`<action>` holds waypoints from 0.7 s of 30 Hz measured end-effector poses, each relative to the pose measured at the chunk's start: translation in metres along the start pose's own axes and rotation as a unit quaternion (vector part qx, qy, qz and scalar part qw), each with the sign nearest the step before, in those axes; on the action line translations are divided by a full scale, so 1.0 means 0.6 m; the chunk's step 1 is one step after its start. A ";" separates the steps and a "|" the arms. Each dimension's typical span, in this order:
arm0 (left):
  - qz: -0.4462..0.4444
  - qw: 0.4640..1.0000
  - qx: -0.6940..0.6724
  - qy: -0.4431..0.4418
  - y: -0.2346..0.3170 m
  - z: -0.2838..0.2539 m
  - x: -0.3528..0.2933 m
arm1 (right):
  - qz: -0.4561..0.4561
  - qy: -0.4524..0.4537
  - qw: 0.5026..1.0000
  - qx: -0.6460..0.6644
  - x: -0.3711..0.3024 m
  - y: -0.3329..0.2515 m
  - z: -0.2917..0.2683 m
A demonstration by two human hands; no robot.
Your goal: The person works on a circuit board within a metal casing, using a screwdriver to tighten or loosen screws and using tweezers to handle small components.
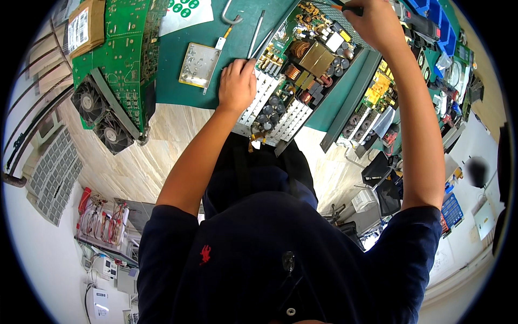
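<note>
Head camera: nearest you, yellow wires (252,141) hang loose at the near end of the open electronics unit (315,59). The unit lies on the green table (175,90), and that near end seems to poke out past the edge. Your left hand (236,86) rests on its left side, fingers close together; you cannot tell from here if they pinch the rim. Farther off, your right hand (372,21) is curled around a dark and orange handle (353,9) by the far right corner. Its tip is too hard to see.

To do this well, press the unit down gently so it does not tip, and hold the handle steady. Push softly, as the little parts could break.

The loose wires could catch on your clothes. A flat metal plate (198,66) lies left of your left hand, and a thin silver rod (257,32) lies just past your fingers, easy to bump. A big green board (121,59) with black fans (112,134) sits far left. Blue bins (447,33) are off to the right.
</note>
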State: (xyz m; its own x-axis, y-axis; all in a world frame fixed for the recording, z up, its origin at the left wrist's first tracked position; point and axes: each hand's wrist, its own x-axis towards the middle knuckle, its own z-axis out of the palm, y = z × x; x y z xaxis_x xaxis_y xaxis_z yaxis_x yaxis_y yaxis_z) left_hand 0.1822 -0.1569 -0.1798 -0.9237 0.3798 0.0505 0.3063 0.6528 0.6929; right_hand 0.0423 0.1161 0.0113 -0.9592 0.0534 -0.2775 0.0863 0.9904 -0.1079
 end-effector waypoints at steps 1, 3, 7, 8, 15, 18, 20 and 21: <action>0.002 1.000 -0.003 0.002 0.000 -0.001 0.001 | -0.004 0.003 1.000 0.008 0.000 0.001 0.000; 0.000 1.000 -0.001 0.001 0.003 -0.001 0.004 | -0.013 0.008 1.000 0.025 0.001 0.005 0.002; -0.003 1.000 -0.002 0.000 0.002 -0.001 0.002 | -0.003 -0.007 1.000 -0.002 0.004 0.008 0.002; -0.002 1.000 -0.003 0.000 0.001 -0.001 0.001 | 0.002 -0.008 1.000 0.002 0.003 0.006 0.000; 0.004 1.000 -0.006 0.004 0.001 0.000 0.003 | 0.002 -0.016 1.000 0.022 0.007 0.009 -0.004; 0.003 1.000 -0.001 0.002 0.001 0.000 0.000 | 0.002 -0.002 1.000 0.013 0.006 0.003 -0.007; 0.004 1.000 0.000 0.002 0.001 -0.001 0.001 | -0.002 -0.009 0.999 0.033 0.008 0.006 -0.007; 0.005 1.000 -0.001 0.003 0.001 -0.001 0.002 | -0.003 -0.012 0.999 0.044 0.009 0.008 -0.007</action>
State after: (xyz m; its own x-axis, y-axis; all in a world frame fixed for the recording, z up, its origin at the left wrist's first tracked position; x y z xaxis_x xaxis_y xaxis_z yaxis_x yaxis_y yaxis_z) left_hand 0.1810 -0.1561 -0.1790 -0.9217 0.3828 0.0622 0.3157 0.6475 0.6936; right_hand 0.0363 0.1219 0.0130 -0.9532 0.0424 -0.2993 0.1038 0.9758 -0.1925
